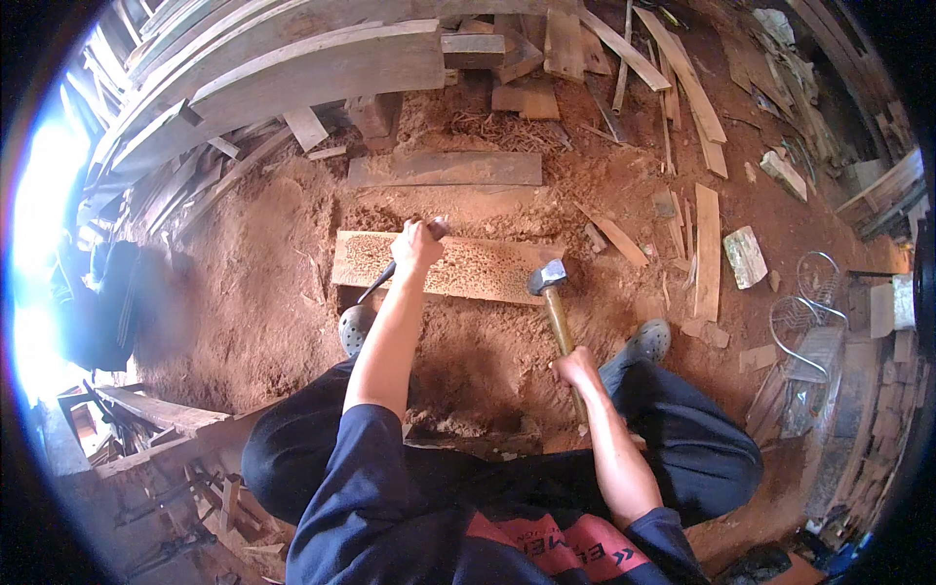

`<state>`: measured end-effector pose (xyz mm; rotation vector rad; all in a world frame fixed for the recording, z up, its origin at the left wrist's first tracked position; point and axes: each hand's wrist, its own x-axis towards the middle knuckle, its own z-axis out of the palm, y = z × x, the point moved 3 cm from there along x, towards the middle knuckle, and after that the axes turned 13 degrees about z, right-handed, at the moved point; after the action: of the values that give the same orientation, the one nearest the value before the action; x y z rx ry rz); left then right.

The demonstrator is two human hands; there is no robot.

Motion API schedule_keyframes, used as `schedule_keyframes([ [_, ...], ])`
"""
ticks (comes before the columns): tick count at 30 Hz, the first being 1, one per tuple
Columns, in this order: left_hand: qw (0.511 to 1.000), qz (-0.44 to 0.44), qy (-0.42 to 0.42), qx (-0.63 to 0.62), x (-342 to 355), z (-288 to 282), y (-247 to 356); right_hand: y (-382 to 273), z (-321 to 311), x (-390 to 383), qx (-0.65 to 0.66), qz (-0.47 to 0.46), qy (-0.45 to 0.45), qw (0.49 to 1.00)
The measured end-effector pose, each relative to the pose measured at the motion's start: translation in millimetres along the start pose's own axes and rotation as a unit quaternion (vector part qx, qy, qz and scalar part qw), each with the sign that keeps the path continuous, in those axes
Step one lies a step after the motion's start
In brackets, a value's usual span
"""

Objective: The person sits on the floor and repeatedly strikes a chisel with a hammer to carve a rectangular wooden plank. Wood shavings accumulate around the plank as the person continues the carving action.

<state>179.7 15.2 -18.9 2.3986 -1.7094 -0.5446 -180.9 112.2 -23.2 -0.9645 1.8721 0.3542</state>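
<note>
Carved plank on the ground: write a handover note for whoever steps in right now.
Left hand: closed on a chisel, its far end set on the plank.
Right hand: closed on the wooden handle of a hammer, whose steel head is over the plank's right end, right of the chisel.
Plank: lies flat on sawdust between the two shoes, in front of the seated person; its top is densely chipped over most of its length.
Done: texture covers most of the face.
Left: cannot tell how much more is wanted; the near right corner looks smoother.
Loose boards lie to the right.
</note>
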Motion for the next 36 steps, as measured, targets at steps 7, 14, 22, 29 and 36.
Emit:
schedule_keyframes([
  [7,0.998,0.023,-0.037,0.053,-3.7,17.6,-17.0,24.2,3.7,33.5,0.025,-0.013,0.034,0.999],
  [14,0.998,0.033,-0.053,0.030,1.3,18.8,-31.0,16.7,-0.8,22.6,-0.002,-0.026,0.041,0.999],
  [22,0.982,0.055,-0.139,0.115,16.4,12.8,-30.0,-1.1,-26.6,-5.3,0.100,0.011,-0.023,0.995],
  [29,0.946,0.019,-0.282,0.159,12.3,13.9,-37.4,-3.4,-30.4,-1.5,0.051,0.018,-0.042,0.998],
  [36,0.934,0.012,-0.315,0.167,4.3,10.9,-33.9,-0.5,-30.4,1.6,0.065,0.038,-0.087,0.993],
])
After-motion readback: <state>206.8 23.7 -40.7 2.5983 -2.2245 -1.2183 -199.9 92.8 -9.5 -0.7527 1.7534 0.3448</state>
